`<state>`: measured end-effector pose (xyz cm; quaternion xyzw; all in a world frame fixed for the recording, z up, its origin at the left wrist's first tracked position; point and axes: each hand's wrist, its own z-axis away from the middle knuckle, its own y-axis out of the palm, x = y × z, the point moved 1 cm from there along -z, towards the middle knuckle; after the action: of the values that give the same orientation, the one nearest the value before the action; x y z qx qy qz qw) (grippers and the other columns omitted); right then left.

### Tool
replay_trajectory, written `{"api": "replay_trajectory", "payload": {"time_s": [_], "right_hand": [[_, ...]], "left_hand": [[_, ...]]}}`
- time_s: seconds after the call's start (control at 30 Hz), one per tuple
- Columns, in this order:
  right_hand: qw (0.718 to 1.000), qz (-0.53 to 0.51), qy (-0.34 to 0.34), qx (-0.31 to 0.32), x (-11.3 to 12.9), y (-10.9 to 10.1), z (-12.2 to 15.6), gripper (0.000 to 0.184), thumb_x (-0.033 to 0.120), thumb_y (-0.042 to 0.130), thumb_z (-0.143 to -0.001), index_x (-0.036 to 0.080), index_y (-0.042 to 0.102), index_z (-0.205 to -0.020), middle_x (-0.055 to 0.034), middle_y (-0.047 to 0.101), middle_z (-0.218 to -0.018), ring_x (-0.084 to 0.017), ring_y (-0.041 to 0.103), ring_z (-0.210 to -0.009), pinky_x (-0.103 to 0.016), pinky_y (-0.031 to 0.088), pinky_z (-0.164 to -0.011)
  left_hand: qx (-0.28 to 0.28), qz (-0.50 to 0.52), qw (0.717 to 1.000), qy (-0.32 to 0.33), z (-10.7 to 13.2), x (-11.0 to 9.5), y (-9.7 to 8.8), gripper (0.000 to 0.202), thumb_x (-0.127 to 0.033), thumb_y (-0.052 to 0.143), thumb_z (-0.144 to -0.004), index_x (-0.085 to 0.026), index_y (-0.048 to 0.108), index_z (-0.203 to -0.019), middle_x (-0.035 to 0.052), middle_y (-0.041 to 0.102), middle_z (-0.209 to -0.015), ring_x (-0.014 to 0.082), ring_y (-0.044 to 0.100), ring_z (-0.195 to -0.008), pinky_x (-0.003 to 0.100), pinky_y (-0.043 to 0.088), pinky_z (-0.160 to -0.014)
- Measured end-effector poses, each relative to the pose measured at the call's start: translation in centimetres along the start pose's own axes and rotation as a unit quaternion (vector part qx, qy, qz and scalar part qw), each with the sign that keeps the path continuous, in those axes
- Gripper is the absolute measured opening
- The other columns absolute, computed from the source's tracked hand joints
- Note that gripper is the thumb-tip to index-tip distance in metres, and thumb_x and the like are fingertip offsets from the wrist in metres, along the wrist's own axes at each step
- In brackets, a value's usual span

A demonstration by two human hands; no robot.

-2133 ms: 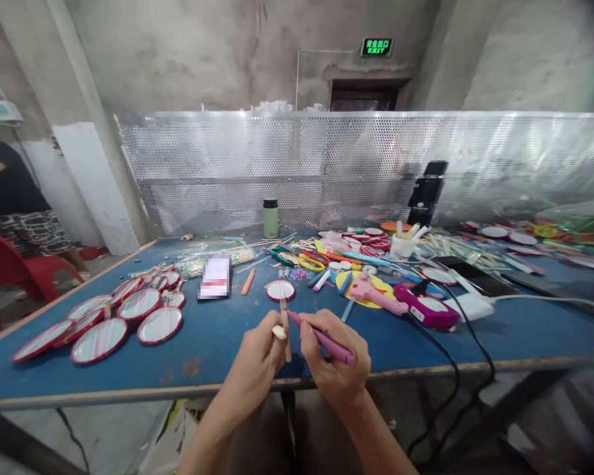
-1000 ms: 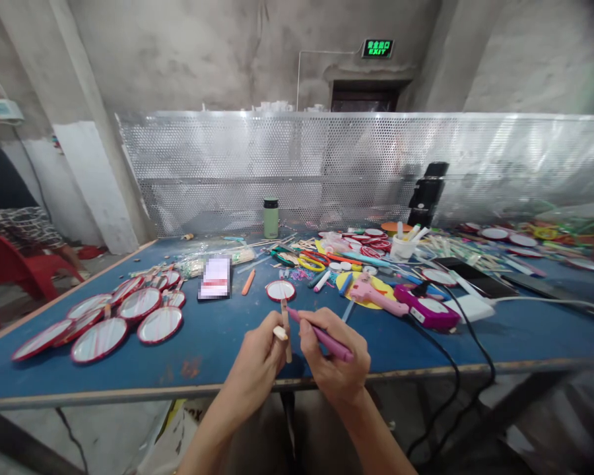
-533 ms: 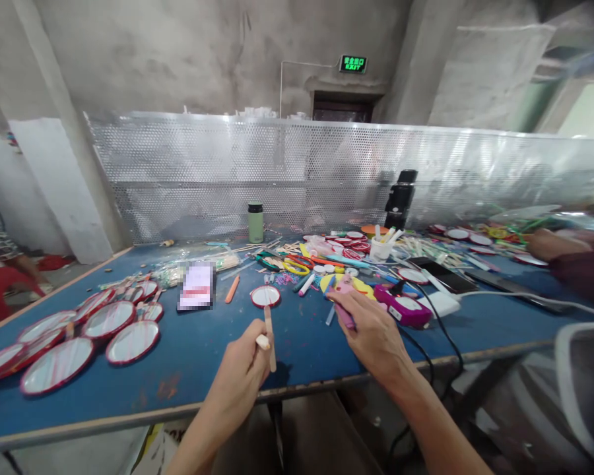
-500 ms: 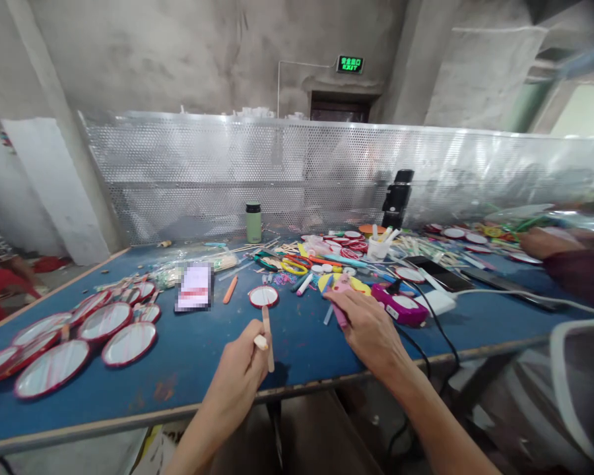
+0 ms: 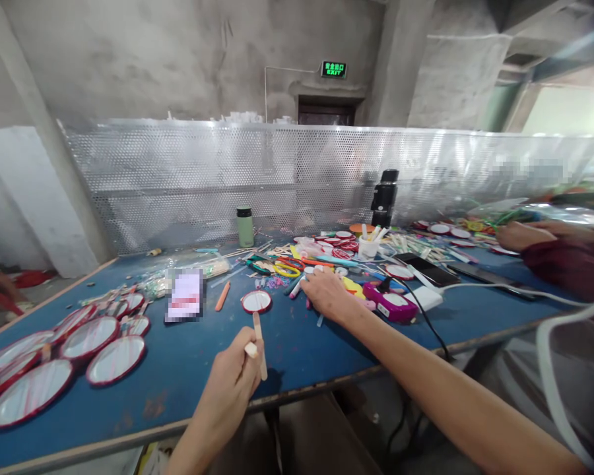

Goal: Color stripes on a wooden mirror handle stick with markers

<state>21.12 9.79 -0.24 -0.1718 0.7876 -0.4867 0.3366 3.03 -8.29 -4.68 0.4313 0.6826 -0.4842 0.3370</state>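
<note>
My left hand (image 5: 235,373) is closed around a flat wooden stick (image 5: 258,323). At the stick's far end is a small round mirror (image 5: 256,301) with a red rim, face up over the blue table. A second pale stick end (image 5: 250,349) pokes out of the same fist. My right hand (image 5: 327,293) reaches down among markers and small white round pots (image 5: 341,271); its fingers are bent and their tips are hidden. Right of it lie a yellow piece (image 5: 354,287), part of a pink tool (image 5: 369,305) and a purple box (image 5: 390,305).
Several red-rimmed mirrors (image 5: 116,360) lie at the left, beside a phone (image 5: 185,295). An orange pen-like tool (image 5: 222,296), scissors (image 5: 288,266), a green flask (image 5: 245,227) and a white cup (image 5: 369,247) stand or lie farther back. Another person's hand (image 5: 519,237) works at the right.
My right hand has left the pink tool and moved left to the markers and white pots. My left hand still holds the stick with the mirror. The view has turned slightly right.
</note>
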Motion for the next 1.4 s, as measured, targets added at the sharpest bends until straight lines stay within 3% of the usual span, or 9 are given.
{"api": "replay_trajectory", "payload": {"time_s": [0.33, 0.53, 0.63, 0.83, 0.97, 1.07, 1.13, 1.27, 1.4], "right_hand": [[0.997, -0.024, -0.068, 0.016, 0.5, 0.3, -2.3, 0.019, 0.032, 0.065, -0.092, 0.013, 0.066, -0.093, -0.0038, 0.068, -0.097, -0.02, 0.064, -0.098, -0.044, 0.049, -0.094], [0.981, -0.154, -0.069, -0.091, 0.4, -0.3, -1.8, 0.01, 0.007, 0.058, -0.087, 0.013, 0.066, -0.088, -0.0082, 0.069, -0.088, -0.02, 0.062, -0.089, -0.038, 0.041, -0.092], [0.95, -0.255, -0.043, -0.174, 0.4, -2.1, -0.5, 0.011, 0.008, 0.055, -0.085, 0.015, 0.064, -0.084, -0.0063, 0.067, -0.082, -0.017, 0.059, -0.079, -0.032, 0.042, -0.083], [0.802, -0.487, 0.08, -0.337, 4.0, -4.0, 4.5, 0.015, 0.025, 0.049, -0.096, 0.017, 0.061, -0.092, 0.0046, 0.056, -0.06, -0.009, 0.05, -0.047, -0.021, 0.04, -0.047], [0.69, -0.59, 0.114, -0.403, 7.5, -3.5, 6.6, 0.016, 0.028, 0.049, -0.098, 0.017, 0.061, -0.1, 0.0047, 0.054, -0.059, -0.01, 0.053, -0.046, -0.024, 0.045, -0.047], [0.553, -0.708, 0.119, -0.423, 9.4, -3.2, 6.5, 0.01, 0.025, 0.064, -0.091, 0.017, 0.064, -0.097, 0.0044, 0.054, -0.058, -0.01, 0.054, -0.048, -0.024, 0.044, -0.047], [0.494, -0.751, 0.113, -0.423, 10.2, -3.2, 6.1, 0.008, 0.023, 0.069, -0.087, 0.017, 0.066, -0.092, 0.0045, 0.055, -0.058, -0.009, 0.053, -0.048, -0.022, 0.042, -0.045], [0.506, -0.735, 0.109, -0.438, 11.1, -3.3, 5.8, 0.003, 0.022, 0.065, -0.09, 0.019, 0.065, -0.088, 0.0051, 0.055, -0.058, -0.007, 0.051, -0.043, -0.019, 0.04, -0.04], [0.621, -0.661, 0.087, -0.413, 11.8, -3.7, 6.4, 0.011, 0.018, 0.058, -0.093, 0.02, 0.069, -0.091, 0.003, 0.061, -0.063, -0.009, 0.057, -0.046, -0.02, 0.045, -0.044]], "left_hand": [[-0.004, 0.002, 1.0, -0.002, 0.0, -0.4, -0.2, 0.037, -0.046, 0.035, -0.101, -0.024, 0.037, -0.072, -0.009, 0.038, -0.054, 0.011, 0.033, -0.05, 0.022, 0.027, -0.049], [-0.003, 0.02, 1.0, 0.002, 0.0, -0.4, -0.1, 0.036, -0.045, 0.036, -0.101, -0.024, 0.037, -0.072, -0.0091, 0.038, -0.053, 0.0108, 0.033, -0.049, 0.021, 0.027, -0.049], [-0.005, 0.019, 1.0, -0.001, 0.0, -0.5, -0.1, 0.036, -0.046, 0.036, -0.101, -0.023, 0.038, -0.072, -0.0092, 0.037, -0.054, 0.0106, 0.032, -0.049, 0.021, 0.027, -0.049], [-0.01, 0.023, 1.0, -0.001, 0.1, -0.5, -0.1, 0.037, -0.048, 0.037, -0.1, -0.023, 0.038, -0.072, -0.009, 0.038, -0.052, 0.0108, 0.033, -0.048, 0.021, 0.027, -0.047], [-0.026, 0.03, 0.999, 0.0, 0.2, -0.3, 0.0, 0.036, -0.048, 0.037, -0.1, -0.023, 0.043, -0.076, -0.0087, 0.038, -0.055, 0.0109, 0.033, -0.049, 0.02, 0.026, -0.048], [-0.031, 0.03, 0.999, 0.0, 0.1, 0.0, 0.1, 0.036, -0.049, 0.035, -0.1, -0.022, 0.045, -0.079, -0.0085, 0.038, -0.058, 0.0107, 0.033, -0.05, 0.021, 0.025, -0.048], [-0.032, 0.025, 0.999, 0.004, 0.1, 0.1, 0.1, 0.036, -0.049, 0.035, -0.101, -0.022, 0.045, -0.079, -0.0084, 0.038, -0.058, 0.0106, 0.033, -0.051, 0.021, 0.026, -0.049], [-0.037, 0.022, 0.999, 0.006, 0.1, -0.1, 0.0, 0.035, -0.048, 0.035, -0.101, -0.022, 0.044, -0.078, -0.0086, 0.039, -0.058, 0.0102, 0.033, -0.05, 0.021, 0.026, -0.049], [-0.032, 0.029, 0.999, 0.008, 0.2, -0.2, -0.1, 0.034, -0.046, 0.036, -0.101, -0.022, 0.044, -0.078, -0.0085, 0.04, -0.057, 0.0103, 0.033, -0.05, 0.021, 0.027, -0.049]]}}
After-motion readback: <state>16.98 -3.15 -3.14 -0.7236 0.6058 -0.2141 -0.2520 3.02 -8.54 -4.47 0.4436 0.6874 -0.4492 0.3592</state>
